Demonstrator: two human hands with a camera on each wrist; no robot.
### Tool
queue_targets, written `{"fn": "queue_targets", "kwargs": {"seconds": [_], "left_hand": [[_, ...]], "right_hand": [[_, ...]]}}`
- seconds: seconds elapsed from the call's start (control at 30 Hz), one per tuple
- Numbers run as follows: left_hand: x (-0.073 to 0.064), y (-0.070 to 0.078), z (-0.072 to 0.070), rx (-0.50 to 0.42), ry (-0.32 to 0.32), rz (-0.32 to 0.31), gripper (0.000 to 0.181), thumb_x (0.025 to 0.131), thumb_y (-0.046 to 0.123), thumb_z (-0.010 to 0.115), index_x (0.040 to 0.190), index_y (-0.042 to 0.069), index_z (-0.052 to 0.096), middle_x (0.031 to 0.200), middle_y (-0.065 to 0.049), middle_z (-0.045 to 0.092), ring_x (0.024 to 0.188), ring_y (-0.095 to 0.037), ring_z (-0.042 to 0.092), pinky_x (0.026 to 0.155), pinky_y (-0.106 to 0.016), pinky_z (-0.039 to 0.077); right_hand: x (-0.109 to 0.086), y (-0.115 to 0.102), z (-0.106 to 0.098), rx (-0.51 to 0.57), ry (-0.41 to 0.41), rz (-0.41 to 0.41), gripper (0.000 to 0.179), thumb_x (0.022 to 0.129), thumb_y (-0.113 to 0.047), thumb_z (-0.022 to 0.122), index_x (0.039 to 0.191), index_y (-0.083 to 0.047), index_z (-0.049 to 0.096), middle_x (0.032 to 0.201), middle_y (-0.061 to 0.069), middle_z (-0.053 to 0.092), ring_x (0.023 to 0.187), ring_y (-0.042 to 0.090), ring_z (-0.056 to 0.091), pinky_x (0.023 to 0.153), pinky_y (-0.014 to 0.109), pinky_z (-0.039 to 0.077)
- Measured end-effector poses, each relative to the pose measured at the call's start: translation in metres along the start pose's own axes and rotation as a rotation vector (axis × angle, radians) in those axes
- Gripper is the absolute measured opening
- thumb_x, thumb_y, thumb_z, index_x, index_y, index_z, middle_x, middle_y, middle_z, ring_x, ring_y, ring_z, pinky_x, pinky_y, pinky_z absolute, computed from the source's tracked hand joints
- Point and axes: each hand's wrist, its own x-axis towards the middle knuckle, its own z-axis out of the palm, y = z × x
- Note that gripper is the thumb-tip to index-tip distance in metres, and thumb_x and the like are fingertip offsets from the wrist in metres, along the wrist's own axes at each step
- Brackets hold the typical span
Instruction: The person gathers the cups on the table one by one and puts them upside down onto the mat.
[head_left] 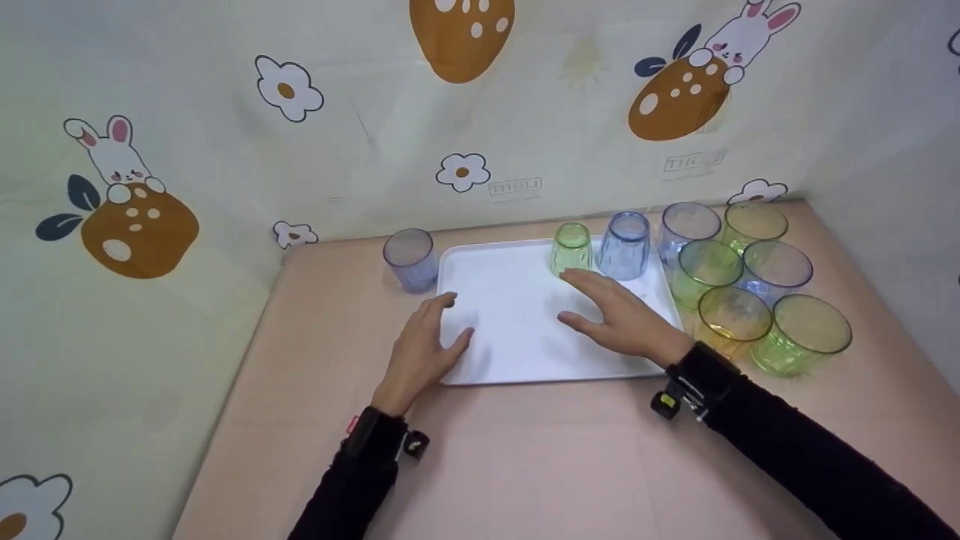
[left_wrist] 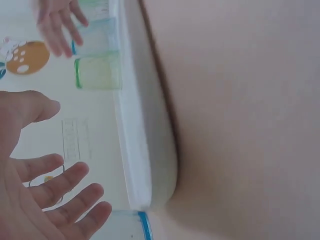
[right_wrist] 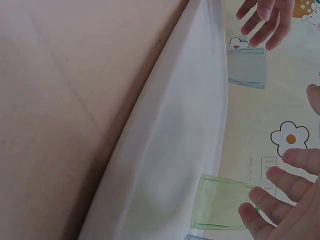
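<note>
My left hand (head_left: 420, 349) hovers over the left edge of the white tray (head_left: 510, 315), its fingers relaxed and holding nothing. Just beyond it, a blue glass (head_left: 412, 262) stands upright beside the tray. Over the tray's right half is my right hand (head_left: 619, 319), thumb and fingers spread. A small green glass (head_left: 572, 244) stands upside down near the tray's back edge, just past the right fingertips. To its right is a taller upside-down blue glass (head_left: 624, 244). In the right wrist view, the fingers (right_wrist: 285, 185) overlap the green glass (right_wrist: 220, 200).
Several upright blue, green and yellow glasses crowd along the tray's right side, among them a yellow glass (head_left: 735, 322) and a green glass (head_left: 802, 337) nearest me. A patterned curtain (head_left: 375, 150) rises behind the pinkish table (head_left: 525, 457).
</note>
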Motion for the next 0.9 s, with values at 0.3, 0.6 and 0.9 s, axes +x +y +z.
{"fn": "queue_targets", "kwargs": {"seconds": [0.3,0.6,0.9], "left_hand": [[0.02,-0.035,-0.017,-0.074,0.15,-0.199,0.077,0.092,0.026,0.075,0.151,-0.005,0.037,0.145,-0.026,0.043,0.133,-0.039,0.044,0.108,-0.052,0.039],[0.045,-0.061,-0.022,-0.212,0.183,-0.445,0.097,0.087,0.034,0.081,0.155,-0.001,0.023,0.15,-0.027,0.034,0.138,-0.041,0.036,0.112,-0.054,0.034],[0.067,-0.069,-0.021,-0.25,0.176,-0.496,0.103,0.086,0.042,0.081,0.157,0.0,0.02,0.153,-0.025,0.033,0.14,-0.039,0.035,0.114,-0.051,0.032]], "right_hand": [[-0.01,0.005,0.002,-0.017,-0.008,-0.026,0.073,0.101,-0.051,0.059,0.155,-0.007,0.041,0.157,0.015,0.04,0.145,0.031,0.033,0.117,0.05,0.026],[-0.016,0.006,0.008,-0.068,-0.05,-0.054,0.078,0.099,-0.057,0.058,0.158,-0.01,0.037,0.16,0.015,0.033,0.146,0.031,0.03,0.116,0.052,0.027],[-0.02,0.007,0.014,-0.058,-0.067,-0.069,0.079,0.098,-0.058,0.058,0.158,-0.01,0.037,0.16,0.014,0.034,0.146,0.029,0.03,0.115,0.054,0.027]]}}
